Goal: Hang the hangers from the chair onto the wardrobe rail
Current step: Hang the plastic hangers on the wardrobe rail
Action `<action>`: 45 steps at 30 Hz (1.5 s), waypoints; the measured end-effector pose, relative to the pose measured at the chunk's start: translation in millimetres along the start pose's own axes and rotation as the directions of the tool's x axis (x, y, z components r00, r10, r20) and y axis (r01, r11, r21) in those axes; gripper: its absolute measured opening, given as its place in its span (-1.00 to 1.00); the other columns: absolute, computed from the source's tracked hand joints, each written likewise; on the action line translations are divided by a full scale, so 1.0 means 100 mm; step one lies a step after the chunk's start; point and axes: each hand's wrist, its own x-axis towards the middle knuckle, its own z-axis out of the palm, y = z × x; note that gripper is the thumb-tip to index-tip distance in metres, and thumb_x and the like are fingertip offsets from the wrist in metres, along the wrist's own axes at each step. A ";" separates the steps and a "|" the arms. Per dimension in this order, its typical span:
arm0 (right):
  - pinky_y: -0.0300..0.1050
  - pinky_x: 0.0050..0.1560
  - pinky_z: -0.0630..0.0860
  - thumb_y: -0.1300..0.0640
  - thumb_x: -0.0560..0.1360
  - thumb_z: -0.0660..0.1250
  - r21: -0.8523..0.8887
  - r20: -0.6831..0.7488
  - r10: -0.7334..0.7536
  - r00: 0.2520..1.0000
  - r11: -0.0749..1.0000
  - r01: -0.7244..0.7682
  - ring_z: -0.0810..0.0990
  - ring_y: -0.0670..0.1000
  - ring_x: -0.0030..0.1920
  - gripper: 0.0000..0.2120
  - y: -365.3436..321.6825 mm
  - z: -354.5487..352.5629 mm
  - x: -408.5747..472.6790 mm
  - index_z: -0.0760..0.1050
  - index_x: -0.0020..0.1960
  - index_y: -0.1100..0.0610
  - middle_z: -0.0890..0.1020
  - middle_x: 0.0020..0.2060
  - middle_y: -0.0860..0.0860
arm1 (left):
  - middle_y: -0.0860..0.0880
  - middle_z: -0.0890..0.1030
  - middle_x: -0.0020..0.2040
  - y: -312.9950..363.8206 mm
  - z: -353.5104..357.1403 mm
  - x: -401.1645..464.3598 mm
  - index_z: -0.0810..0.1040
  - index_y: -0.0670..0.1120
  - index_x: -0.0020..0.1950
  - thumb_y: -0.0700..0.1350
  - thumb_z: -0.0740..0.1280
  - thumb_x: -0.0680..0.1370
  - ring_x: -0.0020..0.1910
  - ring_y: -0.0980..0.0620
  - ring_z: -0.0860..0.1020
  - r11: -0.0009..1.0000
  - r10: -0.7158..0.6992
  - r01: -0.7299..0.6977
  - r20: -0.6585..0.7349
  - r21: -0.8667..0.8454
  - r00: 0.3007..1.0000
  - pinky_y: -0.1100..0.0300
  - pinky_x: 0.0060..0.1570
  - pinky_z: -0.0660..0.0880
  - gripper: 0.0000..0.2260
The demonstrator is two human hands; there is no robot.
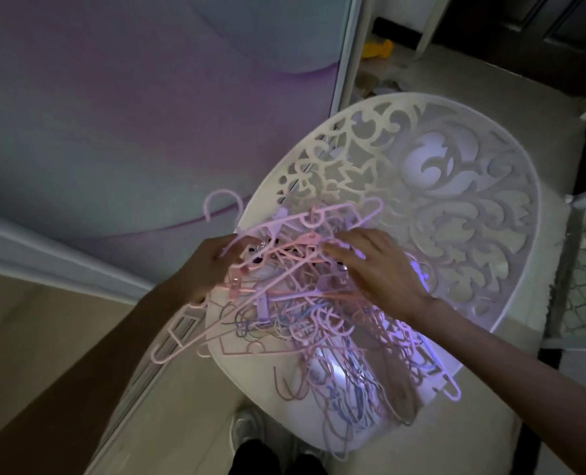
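A tangled pile of pink, lilac and blue hangers (322,323) lies on the seat of a white chair with a cut-out patterned back (449,186). My left hand (209,265) grips a bunch of pink hangers (284,241) at the pile's left edge, one hook sticking up above it. My right hand (377,265) rests on top of the pile with its fingers spread and fairly straight. The wardrobe rail is not in view.
A sliding wardrobe door (147,97) with a lilac-grey panel fills the left side, its floor track (168,341) running beside the chair. A yellow object (377,49) and clutter lie on the floor beyond. My shoes (247,430) stand under the chair's front edge.
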 end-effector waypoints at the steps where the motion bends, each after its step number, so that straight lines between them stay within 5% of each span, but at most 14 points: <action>1: -0.03 0.04 0.35 0.09 0.52 0.17 0.031 -0.020 0.085 0.996 0.996 -0.085 0.45 0.13 0.06 -0.69 0.02 0.02 -0.04 0.43 0.24 0.05 0.60 0.05 0.12 | 0.16 0.56 -0.51 -0.13 -0.09 -0.03 0.53 -0.12 0.19 -0.18 0.13 0.62 -0.72 0.26 0.34 1.000 -0.024 0.024 -0.033 0.011 0.999 0.53 -0.66 0.20 -0.76; 4: -0.02 -0.03 0.48 0.01 0.46 0.31 0.039 0.248 0.335 0.909 0.934 -0.355 0.54 0.21 0.06 -0.55 0.05 0.20 -0.16 0.33 0.31 0.04 0.55 0.11 0.14 | 0.14 0.56 -0.57 -0.46 -0.28 -0.16 0.56 -0.10 0.05 -0.21 0.14 0.62 -0.71 0.25 0.34 0.999 -0.053 0.053 -0.147 -0.003 0.988 0.52 -0.65 0.21 -0.80; 6: 0.00 0.14 0.43 -0.10 0.46 0.33 -0.084 0.599 0.388 0.701 0.900 -0.428 0.46 0.19 0.23 -0.37 0.02 0.38 -0.22 0.23 0.43 0.11 0.40 0.33 0.14 | 0.13 0.56 -0.56 -0.64 -0.29 -0.24 0.53 -0.03 -0.06 -0.23 0.14 0.62 -0.69 0.25 0.37 0.999 -0.050 0.047 -0.206 -0.020 0.977 0.51 -0.63 0.23 -0.79; 8: -0.05 0.21 0.36 -0.08 0.49 0.28 -0.163 0.687 0.397 0.609 0.901 -0.403 0.40 0.13 0.33 -0.38 -0.05 0.51 -0.24 0.19 0.46 0.11 0.27 0.43 0.09 | 0.12 0.57 -0.54 -0.77 -0.28 -0.28 0.54 0.00 -0.08 -0.20 0.15 0.62 -0.68 0.23 0.37 0.998 -0.058 0.057 -0.260 -0.011 0.964 0.48 -0.64 0.23 -0.79; 13: 0.06 -0.01 0.49 0.05 0.52 0.28 -0.115 0.501 0.456 0.736 0.878 -0.465 0.52 0.23 0.14 -0.61 -0.06 0.61 -0.28 0.42 0.30 0.15 0.45 0.24 0.17 | 0.07 0.58 -0.43 -0.99 -0.25 -0.27 0.58 -0.11 0.03 -0.15 0.15 0.63 -0.68 0.20 0.36 0.994 -0.107 0.101 -0.357 -0.035 0.928 0.45 -0.63 0.24 -0.79; 19: -0.09 -0.43 0.51 0.11 0.26 0.53 -0.193 0.415 0.233 0.879 0.967 -0.165 0.62 0.19 -0.33 -0.57 -0.02 0.54 -0.36 0.56 0.05 0.28 0.63 -0.06 0.19 | 0.14 0.60 -0.49 -1.07 -0.23 -0.29 0.57 -0.10 0.03 -0.12 0.14 0.63 -0.53 0.14 0.42 0.987 -0.155 0.130 -0.379 -0.092 0.912 0.33 -0.51 0.30 -0.78; 22: -0.09 -0.41 0.54 0.04 0.42 0.25 -0.127 0.347 0.162 0.924 0.984 -0.125 0.63 0.19 -0.28 -0.63 0.02 0.48 -0.39 0.53 0.10 0.28 0.62 0.00 0.20 | 0.19 0.60 -0.50 -1.02 -0.26 -0.28 0.56 -0.12 0.03 -0.12 0.13 0.63 -0.58 0.23 0.43 0.985 -0.160 0.124 -0.364 -0.122 0.917 0.44 -0.57 0.31 -0.78; 26: -0.06 -0.31 0.57 0.03 0.47 0.19 -0.023 0.353 0.169 0.920 0.985 -0.172 0.66 0.22 -0.12 -0.61 0.10 0.41 -0.36 0.43 0.20 0.23 0.58 0.10 0.22 | 0.08 0.59 -0.45 -0.89 -0.33 -0.26 0.56 -0.17 0.08 -0.13 0.13 0.63 -0.60 0.29 0.45 0.980 -0.178 0.134 -0.357 -0.144 0.917 0.51 -0.57 0.32 -0.77; 32: 0.00 -0.27 0.61 -0.09 0.60 -0.07 0.058 0.344 0.009 0.939 0.998 -0.031 0.65 0.20 -0.12 -0.53 -0.09 0.07 -0.14 0.39 0.23 0.20 0.57 0.12 0.19 | -0.09 0.58 -0.22 -0.67 -0.42 -0.40 0.52 -0.30 0.20 -0.16 0.13 0.63 -0.60 0.33 0.48 0.961 -0.275 0.246 -0.327 -0.126 0.904 0.53 -0.63 0.29 -0.71; 37: -0.07 -0.05 0.39 -0.12 0.48 0.11 -0.063 0.171 -0.283 0.944 0.953 0.297 0.48 0.06 0.01 -0.60 -0.41 -0.48 0.18 0.38 0.21 0.08 0.51 0.07 0.04 | -0.31 0.51 0.23 -0.11 -0.53 -0.86 0.42 -0.34 0.31 -0.22 0.11 0.64 -0.65 0.28 0.48 0.882 -0.432 0.381 -0.153 -0.277 0.889 0.48 -0.73 0.23 -0.69; 39: -0.12 -0.10 0.28 -0.14 0.43 0.16 -0.098 0.107 -0.400 0.910 0.907 0.411 0.40 0.02 -0.05 -0.62 -0.60 -0.74 0.39 0.44 0.15 0.04 0.44 -0.01 0.00 | -0.28 0.54 0.17 0.01 -0.57 -1.07 0.41 -0.35 0.29 -0.22 0.10 0.64 -0.47 0.18 0.61 0.822 -0.499 0.459 -0.037 -0.338 0.866 0.39 -0.69 0.32 -0.70; 42: -0.17 -0.36 0.39 -0.13 0.40 0.20 -0.011 0.115 -0.484 0.868 0.873 0.488 0.54 -0.03 -0.28 -0.63 -1.03 -1.24 0.70 0.42 0.14 0.00 0.59 -0.31 -0.04 | -0.06 0.69 -0.26 0.19 -0.71 -1.62 0.49 -0.14 0.11 -0.10 0.14 0.63 -0.39 0.06 0.65 0.726 -0.539 0.564 0.183 -0.394 0.822 0.26 -0.37 0.46 -0.81; 45: -0.27 -0.58 0.28 -0.18 0.47 0.09 0.073 0.241 -0.475 0.847 0.879 0.472 0.52 0.00 -0.56 -0.58 -1.44 -1.46 0.91 0.44 0.23 -0.04 0.54 -0.53 0.00 | -0.04 0.70 -0.26 0.27 -0.90 -2.06 0.45 -0.01 0.07 -0.03 0.09 0.64 -0.34 0.05 0.67 0.679 -0.474 0.557 0.294 -0.478 0.830 0.19 -0.21 0.53 -0.82</action>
